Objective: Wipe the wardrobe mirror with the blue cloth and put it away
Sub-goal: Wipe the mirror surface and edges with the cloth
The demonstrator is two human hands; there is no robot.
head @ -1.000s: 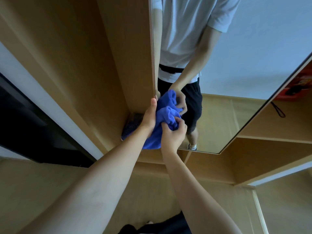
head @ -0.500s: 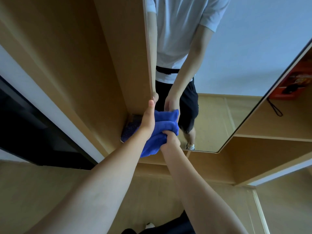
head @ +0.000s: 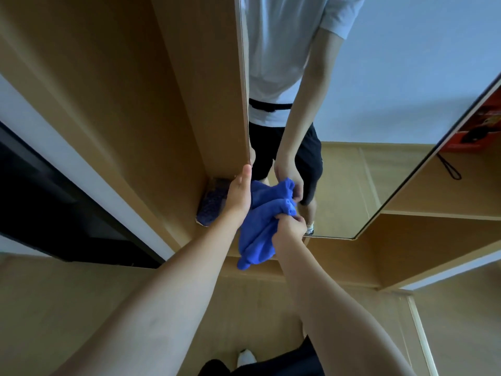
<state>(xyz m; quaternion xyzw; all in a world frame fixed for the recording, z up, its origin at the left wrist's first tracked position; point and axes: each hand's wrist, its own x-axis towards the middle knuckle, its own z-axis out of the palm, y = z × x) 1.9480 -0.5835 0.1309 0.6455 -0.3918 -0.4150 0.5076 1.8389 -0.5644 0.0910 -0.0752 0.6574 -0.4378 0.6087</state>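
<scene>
The blue cloth (head: 261, 226) is bunched up in front of the lower left part of the wardrobe mirror (head: 393, 90). My left hand (head: 240, 194) grips its left side, thumb up near the mirror's left edge. My right hand (head: 290, 230) is closed on the cloth's right side, and a loose end hangs below both hands. The mirror reflects a person in a white shirt and dark shorts, with the cloth's reflection at hand height.
A wooden wardrobe panel (head: 173, 90) stands left of the mirror. A dark patterned item (head: 212, 203) lies on the shelf at its base. Open wooden shelves (head: 433, 226) sit to the right, with a red box (head: 477, 126) and a black cord (head: 450, 169).
The cloth and both hands have dropped lower along the mirror. The cloth hangs longer below my hands than before.
</scene>
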